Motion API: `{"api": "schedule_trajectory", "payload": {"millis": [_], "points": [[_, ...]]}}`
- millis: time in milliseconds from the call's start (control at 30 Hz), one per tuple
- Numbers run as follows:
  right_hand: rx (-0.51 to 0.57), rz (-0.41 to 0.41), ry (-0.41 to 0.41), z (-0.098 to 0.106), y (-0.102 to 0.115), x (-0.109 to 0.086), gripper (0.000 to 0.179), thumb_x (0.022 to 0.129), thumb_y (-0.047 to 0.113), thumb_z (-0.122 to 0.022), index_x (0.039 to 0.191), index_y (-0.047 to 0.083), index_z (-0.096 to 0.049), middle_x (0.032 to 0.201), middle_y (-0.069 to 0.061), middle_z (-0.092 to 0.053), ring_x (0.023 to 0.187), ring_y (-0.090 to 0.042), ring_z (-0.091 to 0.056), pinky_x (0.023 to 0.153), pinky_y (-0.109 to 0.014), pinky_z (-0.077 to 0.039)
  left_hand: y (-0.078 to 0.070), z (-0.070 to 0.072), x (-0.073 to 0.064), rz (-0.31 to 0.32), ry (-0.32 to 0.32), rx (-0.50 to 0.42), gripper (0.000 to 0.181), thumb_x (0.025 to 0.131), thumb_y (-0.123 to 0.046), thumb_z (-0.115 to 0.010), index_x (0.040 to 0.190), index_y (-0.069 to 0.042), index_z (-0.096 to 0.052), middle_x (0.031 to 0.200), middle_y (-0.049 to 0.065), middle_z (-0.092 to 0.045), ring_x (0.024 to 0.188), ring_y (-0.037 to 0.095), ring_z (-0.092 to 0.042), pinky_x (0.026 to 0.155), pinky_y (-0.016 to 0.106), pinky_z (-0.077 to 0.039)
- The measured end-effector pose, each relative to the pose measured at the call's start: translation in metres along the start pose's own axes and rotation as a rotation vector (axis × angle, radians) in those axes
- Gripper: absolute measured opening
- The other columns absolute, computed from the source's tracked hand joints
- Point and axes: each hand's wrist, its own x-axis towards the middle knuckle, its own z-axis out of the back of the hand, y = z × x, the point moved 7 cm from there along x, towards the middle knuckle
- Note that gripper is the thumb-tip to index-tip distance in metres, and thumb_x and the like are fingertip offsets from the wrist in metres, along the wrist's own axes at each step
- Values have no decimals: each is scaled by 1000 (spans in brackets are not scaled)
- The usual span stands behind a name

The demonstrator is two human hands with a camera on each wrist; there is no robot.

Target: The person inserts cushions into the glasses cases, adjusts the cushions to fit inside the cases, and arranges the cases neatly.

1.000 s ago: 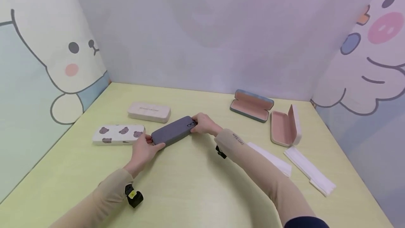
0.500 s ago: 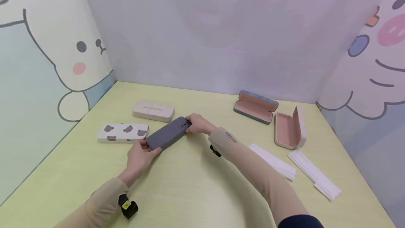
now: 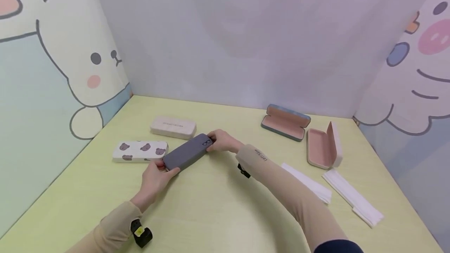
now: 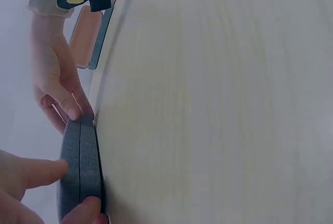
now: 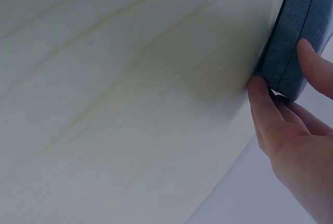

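Note:
A closed dark grey glasses case with a small glasses print lies slanted on the table, or just above it; I cannot tell which. My left hand grips its near left end, thumb along the front side. The far right end is pinched by my right hand. In the left wrist view, the case shows its lid seam, with fingers at both ends. The right wrist view shows thumb and fingers about the case. Just left of it are a white bear-print glasses case and a pale pink glasses case, both closed.
At the back right stand two open cases with pink lining, one blue-grey and one pale. In front of them lie a folded white cloth and another white strip of cloth. A curtain hangs along the table's back edge.
Both hands have shifted the dark grey case a little left, closer to the bear-print and pale pink cases, and turned it slightly. The head view has also shifted. The other cases have stayed put.

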Motion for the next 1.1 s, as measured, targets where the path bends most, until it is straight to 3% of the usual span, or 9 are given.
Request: {"api": "schedule_trajectory", "payload": {"millis": [167,367,500,633,833,933,1100], "points": [[52,-41,-4,19,-6,-16,65,83,12,-73,140,0,-44,135,-21,-56,123,-30,-56,104,-41,-45,-16,5,-1,-75,-18,84,72,86,-30,-69,133,11,-33,119,29,-43,105,37,-47,88,45,-42],[64,-50,-104,68,-11,-44,61,91,23,-65,143,3,-41,140,-22,-50,130,-32,-50,106,-44,-44,-69,7,8,-250,-76,95,74,87,-37,-68,136,4,-32,115,23,-42,96,31,-48,78,35,-38],[131,-99,-181,102,-21,-64,59,95,31,-59,146,8,-39,143,-18,-48,130,-32,-49,106,-46,-43,-107,-6,23,-304,-40,61,76,87,-43,-66,137,2,-32,116,22,-43,99,31,-48,80,36,-40],[170,-137,-249,129,-32,-84,60,96,35,-56,147,9,-37,146,-15,-45,128,-32,-51,107,-47,-42,-140,-28,38,-338,17,29,77,87,-46,-65,138,0,-32,119,21,-45,101,30,-47,84,39,-42],[181,-131,-371,163,-49,-116,60,97,41,-52,144,4,-41,148,-18,-43,137,-32,-40,110,-48,-37,-181,-68,62,-302,223,8,81,90,-58,-53,144,-4,-27,138,21,-45,124,33,-48,100,46,-44],[169,-136,-441,177,-58,-131,59,97,43,-52,141,5,-46,146,-17,-46,137,-32,-40,110,-50,-36,-194,-87,75,-254,305,-18,82,91,-62,-48,145,-4,-27,139,18,-46,124,32,-50,102,46,-43],[224,-265,-553,193,-81,-154,63,96,50,-50,142,7,-45,143,-17,-47,128,-34,-47,107,-51,-39,-205,-115,90,-187,394,-85,81,92,-62,-45,145,-3,-28,140,15,-43,122,30,-50,102,44,-45]]}}
